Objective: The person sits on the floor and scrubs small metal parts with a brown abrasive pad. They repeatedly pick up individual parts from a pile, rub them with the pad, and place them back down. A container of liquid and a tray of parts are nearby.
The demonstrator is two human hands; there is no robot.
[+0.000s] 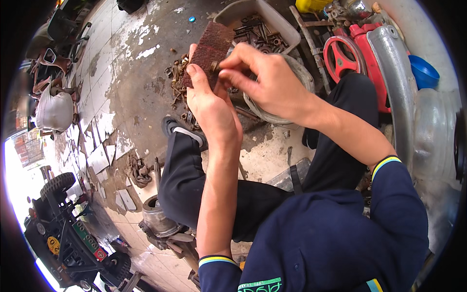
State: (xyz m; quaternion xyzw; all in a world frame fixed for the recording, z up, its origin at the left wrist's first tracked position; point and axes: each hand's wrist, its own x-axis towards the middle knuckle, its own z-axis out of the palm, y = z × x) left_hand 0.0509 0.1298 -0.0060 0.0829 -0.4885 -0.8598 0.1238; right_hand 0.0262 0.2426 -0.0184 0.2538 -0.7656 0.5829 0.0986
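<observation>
My left hand (215, 106) holds a worn, dark red rectangular piece (209, 47), which looks like sandpaper or an abrasive pad, with its thumb along the near edge. Between thumb and fingertips, my right hand (270, 78) pinches a small rusty bolt or similar threaded part (215, 66). The bolt's end lies against the red face. On the floor under my left hand is a heap of small bolts and nuts (179, 78). A grey plastic tub (288, 29) with rusty bolts stands beyond my right hand, and a round pale basin (306, 76) is partly hidden beneath it.
Red machine parts with a wheel (343, 58), a curved metal panel (394, 95) and a blue bowl (423, 72) stand on the right. A metal drum-shaped part (160, 219) is by my left knee. Broken tiles (98, 158) and a small vehicle (73, 233) lie left.
</observation>
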